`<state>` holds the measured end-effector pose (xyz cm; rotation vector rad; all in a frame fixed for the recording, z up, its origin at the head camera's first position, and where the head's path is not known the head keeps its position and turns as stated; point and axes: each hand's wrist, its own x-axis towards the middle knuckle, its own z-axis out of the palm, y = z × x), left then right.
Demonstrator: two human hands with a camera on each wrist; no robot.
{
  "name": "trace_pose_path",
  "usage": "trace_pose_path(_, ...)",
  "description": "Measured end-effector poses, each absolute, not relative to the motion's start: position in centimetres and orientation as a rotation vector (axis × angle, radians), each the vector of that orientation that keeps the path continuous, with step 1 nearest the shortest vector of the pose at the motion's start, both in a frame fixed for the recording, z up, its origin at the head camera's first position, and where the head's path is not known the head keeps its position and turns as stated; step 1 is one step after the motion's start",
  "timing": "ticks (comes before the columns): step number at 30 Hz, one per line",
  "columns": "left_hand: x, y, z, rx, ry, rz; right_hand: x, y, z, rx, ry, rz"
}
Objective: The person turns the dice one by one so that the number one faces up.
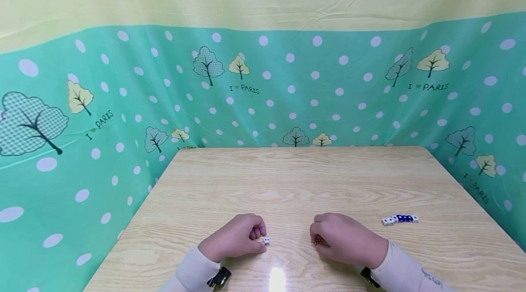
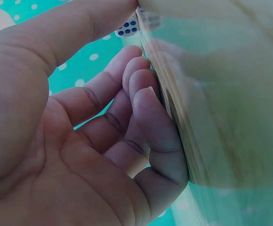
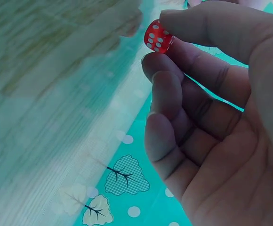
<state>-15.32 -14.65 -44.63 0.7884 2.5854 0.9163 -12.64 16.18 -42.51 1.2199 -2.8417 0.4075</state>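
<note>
A white die with dark pips (image 1: 266, 240) sits on the table just beyond the thumb tip of my left hand (image 1: 235, 239). In the left wrist view the thumb partly covers this die (image 2: 127, 29), and a gap shows between it and the loosely bent fingertips, which rest at the tabletop. My right hand (image 1: 345, 239) pinches a red die with white pips (image 3: 158, 36) between thumb and index finger, close over the table. The other fingers of that hand curl in below it. From the head view, the red die (image 1: 318, 240) is partly hidden by the fingers.
To the right of my right hand, a row of several white and blue dice (image 1: 399, 220) lies on the wood-grain table (image 1: 271, 173). A green and yellow patterned curtain (image 1: 287, 77) hangs behind the table and along both sides.
</note>
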Motion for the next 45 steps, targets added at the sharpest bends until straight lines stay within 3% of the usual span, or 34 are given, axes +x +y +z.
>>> trace_pose_path(25,-15.3,-14.7,-44.6,0.791,2.584,0.918,-14.3,17.7,-43.8,1.284,-2.863,1.032)
trace_pose_path(45,-15.2,-14.8,-44.7,0.805,2.585,0.922,-14.8,18.0,-44.3,1.206,-2.929,1.104)
